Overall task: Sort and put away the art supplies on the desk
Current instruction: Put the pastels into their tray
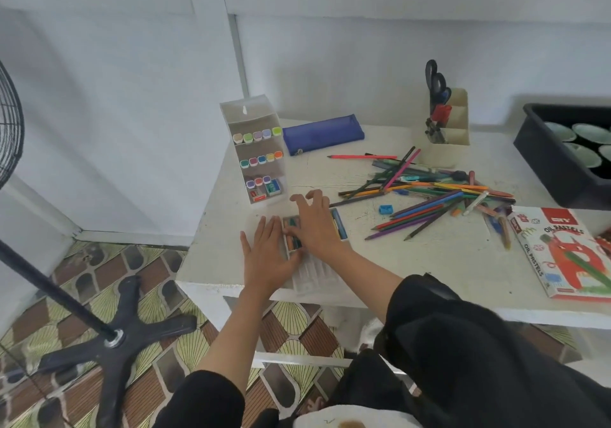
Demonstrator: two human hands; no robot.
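Pastel tray (339,226) at desk's (429,262) 7 o'clock, near front edge. Left hand (267,252) flat, fingers straight, against tray's 9 o'clock side. Right hand (314,222) spread over pastels (292,241), gripping nothing. Probably light, flimsy, with crumbly sticks: best lifted level by both long edges.

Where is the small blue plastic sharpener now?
In the head view, the small blue plastic sharpener lies on the white desk, between the right hand and the pile of coloured pencils.
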